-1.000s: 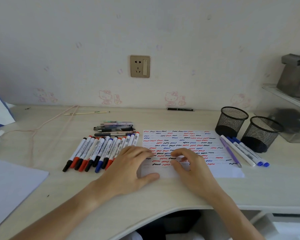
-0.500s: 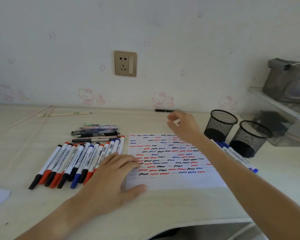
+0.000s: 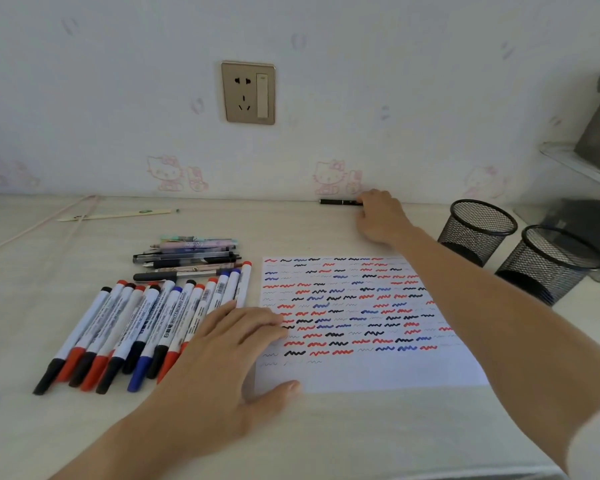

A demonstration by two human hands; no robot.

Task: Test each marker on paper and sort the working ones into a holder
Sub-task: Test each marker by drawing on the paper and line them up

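Black and slim, the pen (image 3: 340,202) lies at the wall edge of the bench (image 3: 84,427), where the outstretched right hand (image 3: 378,216) curls fingers onto its end, while the left hand (image 3: 222,355) rests flat, fingers spread, on the paper (image 3: 378,375) beside the markers (image 3: 146,327).

Left hand (image 3: 222,355) flat, fingers spread; right hand (image 3: 381,216) extended forward, palm down.

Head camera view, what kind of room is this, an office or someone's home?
Probably a home desk, perhaps a child's bedroom: cartoon cat stickers on the wall, a wall socket, and mesh pen holders beside scribbled test paper.
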